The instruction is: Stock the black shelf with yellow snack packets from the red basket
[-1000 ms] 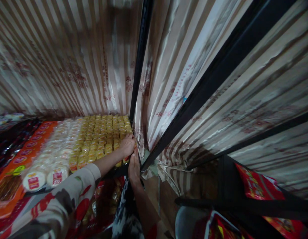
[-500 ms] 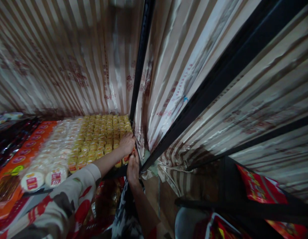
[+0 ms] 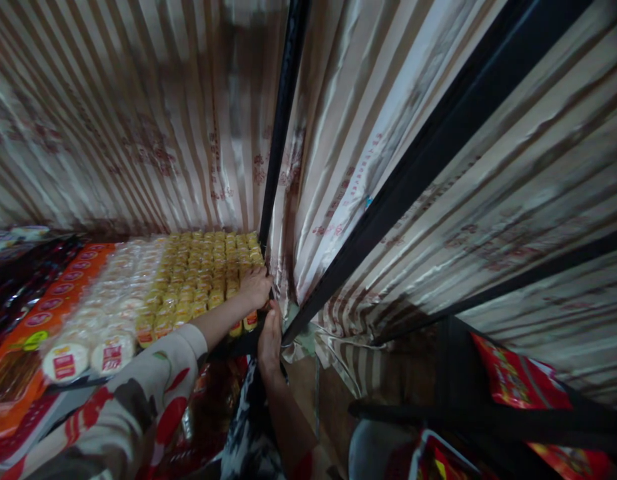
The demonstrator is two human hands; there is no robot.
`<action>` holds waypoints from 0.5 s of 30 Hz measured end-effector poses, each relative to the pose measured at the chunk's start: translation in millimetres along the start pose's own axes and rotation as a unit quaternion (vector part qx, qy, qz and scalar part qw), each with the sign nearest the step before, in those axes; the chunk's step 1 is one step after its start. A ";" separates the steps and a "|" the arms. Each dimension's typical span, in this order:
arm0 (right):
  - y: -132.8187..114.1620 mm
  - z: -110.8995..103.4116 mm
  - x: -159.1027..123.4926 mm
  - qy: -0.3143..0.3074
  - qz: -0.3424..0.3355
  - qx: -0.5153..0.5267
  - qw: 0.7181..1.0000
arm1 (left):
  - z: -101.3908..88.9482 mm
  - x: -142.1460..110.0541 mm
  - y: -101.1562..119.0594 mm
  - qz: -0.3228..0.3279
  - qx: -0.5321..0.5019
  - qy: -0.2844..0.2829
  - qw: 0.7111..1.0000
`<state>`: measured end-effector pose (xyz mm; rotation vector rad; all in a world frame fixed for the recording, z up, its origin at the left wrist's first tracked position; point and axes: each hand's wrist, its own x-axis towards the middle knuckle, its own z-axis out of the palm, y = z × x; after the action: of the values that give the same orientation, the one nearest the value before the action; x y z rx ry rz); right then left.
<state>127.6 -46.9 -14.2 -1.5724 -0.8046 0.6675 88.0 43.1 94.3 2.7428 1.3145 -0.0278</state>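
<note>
Rows of small yellow wrapped snack packets (image 3: 198,267) stand on a dark shelf by the black post. My left hand (image 3: 256,288) reaches over the right end of these rows, its fingers bent down near the shelf's edge. What they hold, if anything, is hidden. Just below it, my right hand (image 3: 270,337) is held on edge beside the shelf's right side, fingers stretched out and nearly touching the left hand. A dark gap shows between the right hand and the nearest yellow packets. White round packs (image 3: 111,357) with red labels lie left of the yellow rows.
An orange packet (image 3: 51,293) and dark packs lie farther left. A black upright post (image 3: 281,127) and a slanting black bar (image 3: 413,173) frame the corner. Striped curtain (image 3: 153,133) hangs behind. Red packets (image 3: 521,373) sit on a shelf at right.
My right hand has shifted slightly right, away from the yellow packets. The orange-red patch seen between the hands no longer shows there. My left hand has hardly moved.
</note>
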 end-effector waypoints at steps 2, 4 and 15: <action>1.8 2.3 5.2 -0.021 0.008 0.021 1.000 | -1.2 0.2 -0.8 0.000 0.005 -0.004 1.000; 4.4 5.9 10.6 -0.044 0.016 0.031 0.998 | -1.4 0.3 -2.0 -0.002 0.004 -0.002 1.000; 8.8 7.8 15.5 -0.063 0.012 0.044 0.997 | -3.0 2.2 -3.4 -0.009 -0.031 -0.018 0.999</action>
<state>131.9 -30.5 -23.8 -1.4731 -0.8380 0.8157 86.7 47.2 96.9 2.6653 1.3092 -0.0367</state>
